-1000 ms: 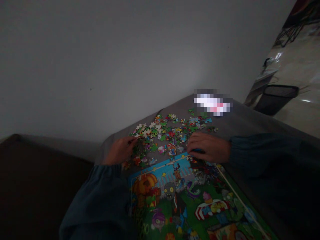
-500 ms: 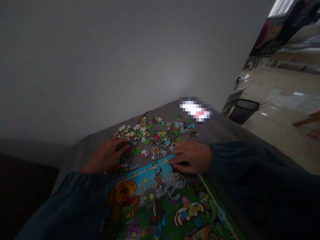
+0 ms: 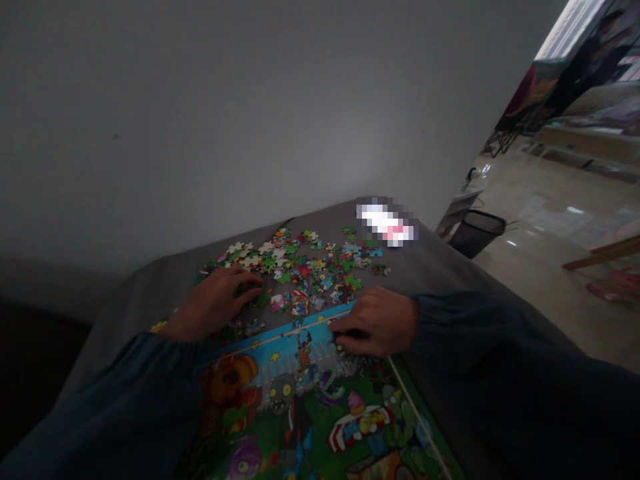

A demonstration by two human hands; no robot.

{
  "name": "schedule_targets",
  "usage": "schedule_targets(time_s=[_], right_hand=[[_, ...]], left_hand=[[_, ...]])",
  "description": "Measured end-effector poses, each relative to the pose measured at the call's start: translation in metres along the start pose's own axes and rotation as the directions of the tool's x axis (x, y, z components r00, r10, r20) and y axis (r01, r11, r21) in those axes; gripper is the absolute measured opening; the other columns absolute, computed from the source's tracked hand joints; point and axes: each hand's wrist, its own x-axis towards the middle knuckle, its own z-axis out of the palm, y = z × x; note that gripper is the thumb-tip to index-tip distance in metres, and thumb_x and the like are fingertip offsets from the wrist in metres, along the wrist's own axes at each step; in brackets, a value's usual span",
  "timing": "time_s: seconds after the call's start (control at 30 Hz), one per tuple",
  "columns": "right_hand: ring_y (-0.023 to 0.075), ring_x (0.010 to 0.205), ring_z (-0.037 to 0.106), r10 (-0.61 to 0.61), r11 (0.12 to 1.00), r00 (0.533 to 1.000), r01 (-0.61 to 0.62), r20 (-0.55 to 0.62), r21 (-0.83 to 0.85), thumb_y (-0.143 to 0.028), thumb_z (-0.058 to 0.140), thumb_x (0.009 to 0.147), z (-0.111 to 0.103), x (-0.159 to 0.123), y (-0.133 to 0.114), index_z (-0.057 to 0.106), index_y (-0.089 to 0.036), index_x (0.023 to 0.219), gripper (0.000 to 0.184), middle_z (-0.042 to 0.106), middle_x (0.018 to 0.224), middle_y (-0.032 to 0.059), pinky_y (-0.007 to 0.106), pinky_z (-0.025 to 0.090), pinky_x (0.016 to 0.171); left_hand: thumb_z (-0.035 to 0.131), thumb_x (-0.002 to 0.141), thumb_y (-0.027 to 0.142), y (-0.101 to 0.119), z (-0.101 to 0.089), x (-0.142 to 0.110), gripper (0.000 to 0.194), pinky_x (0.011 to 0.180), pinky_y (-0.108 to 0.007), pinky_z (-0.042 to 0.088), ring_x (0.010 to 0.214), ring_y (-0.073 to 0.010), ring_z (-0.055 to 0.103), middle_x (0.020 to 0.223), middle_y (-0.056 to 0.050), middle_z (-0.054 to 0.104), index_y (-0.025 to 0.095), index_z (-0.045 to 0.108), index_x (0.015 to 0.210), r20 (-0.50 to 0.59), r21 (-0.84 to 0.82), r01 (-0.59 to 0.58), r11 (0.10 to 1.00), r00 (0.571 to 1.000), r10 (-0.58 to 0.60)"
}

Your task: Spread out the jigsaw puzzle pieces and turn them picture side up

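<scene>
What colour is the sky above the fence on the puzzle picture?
Blue; the puzzle picture shows it best in the head view.

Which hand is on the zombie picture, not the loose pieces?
The right hand, its fingers on the top edge of the zombie puzzle picture; the left hand is at the loose puzzle pieces.

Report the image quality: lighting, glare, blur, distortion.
Head view: dim, the left hand and right hand in shadow; head view: glare streaks the shiny floor at right; head view: wide-angle warping tilts the grey surface; a pixelated patch hides one item.
</scene>
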Motion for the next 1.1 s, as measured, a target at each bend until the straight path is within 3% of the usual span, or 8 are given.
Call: schedule_targets(time_s=[0.33,0.57,0.7,0.87,1.1], right_hand=[[0.0115,0.052,0.05,0.041,0.999,0.999,-0.041,0.017,-0.002,-0.038,0.043,0.092,0.0,0.0,-0.004,0.068,-0.023,0.093,0.028,0.065,0.065,-0.0005,0.029,0.025,0.052],[0.0123,0.055,0.051,0.068,0.998,0.997,-0.069,0.029,0.006,-0.039,0.042,0.093,0.001,0.001,-0.004,0.067,-0.023,0.095,0.029,0.067,0.068,0.0021,0.029,0.022,0.054],[0.013,0.055,0.053,0.063,0.998,0.998,-0.063,-0.001,0.015,-0.037,0.041,0.093,0.005,0.0,-0.004,0.068,-0.024,0.1,0.031,0.067,0.068,0.0024,0.03,0.022,0.054],[0.0126,0.055,0.055,0.044,0.997,0.999,-0.045,0.013,0.064,-0.034,0.038,0.095,0.005,0.001,-0.006,0.068,-0.022,0.094,0.031,0.07,0.07,0.0021,0.029,0.024,0.055],[0.0157,0.063,0.061,0.042,0.998,0.999,-0.043,0.033,0.05,-0.033,0.036,0.097,0.003,0.002,-0.008,0.069,-0.023,0.094,0.034,0.072,0.076,0.0039,0.029,0.026,0.058]], left_hand=[[0.049,0.089,0.053,0.018,0.001,0.0,0.042,0.102,-0.04,0.039,0.117,-0.0249,0.052,0.127,-0.006,0.058,0.027,0.063,0.119,-0.015,0.106,-0.092,0.99,0.995,0.094],[0.036,0.095,0.044,0.006,0.001,-0.003,0.047,0.102,-0.052,0.035,0.131,-0.0329,0.04,0.143,-0.007,0.049,0.026,0.049,0.136,-0.173,0.249,0.212,0.945,0.97,-0.171],[0.028,0.098,0.036,0.006,0.007,-0.005,0.047,0.104,-0.055,0.032,0.136,-0.0315,0.033,0.15,-0.004,0.041,0.026,0.043,0.141,-0.098,0.25,0.203,0.947,0.978,-0.184],[0.028,0.1,0.032,0.013,0.013,-0.008,0.043,0.106,-0.05,0.032,0.134,-0.0249,0.038,0.147,0.001,0.046,0.032,0.046,0.138,-0.083,0.269,0.155,0.951,0.987,-0.138],[0.04,0.098,0.034,0.02,0.005,-0.002,0.033,0.101,-0.042,0.038,0.122,-0.0232,0.051,0.131,0.001,0.062,0.031,0.058,0.126,-0.143,0.309,0.149,0.939,0.984,-0.108]])
